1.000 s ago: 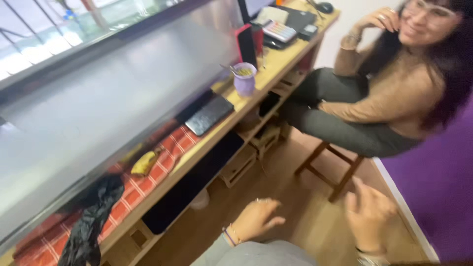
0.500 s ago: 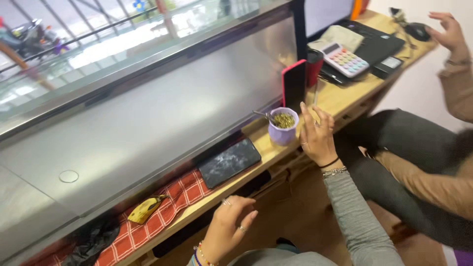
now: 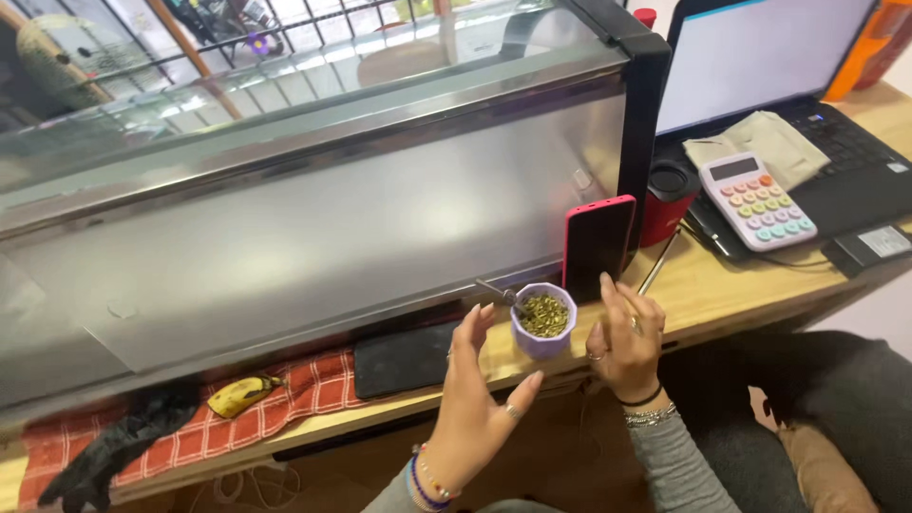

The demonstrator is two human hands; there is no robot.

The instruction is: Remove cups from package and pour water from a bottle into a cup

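The purple cup (image 3: pixel 542 326) of green herb stands on the wooden worktop (image 3: pixel 703 294) between both hands. The left hand (image 3: pixel 478 394) is spread wide just beside it; the right hand (image 3: pixel 622 332), fingers loosely curled, seems not to touch it, near the pink phone (image 3: pixel 597 245)

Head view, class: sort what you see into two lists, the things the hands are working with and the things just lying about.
In hand:
lilac cup of green herb
metal straw
left hand
right hand

Lying about:
pink phone
calculator
laptop
red tumbler
banana
black tablet
black glove
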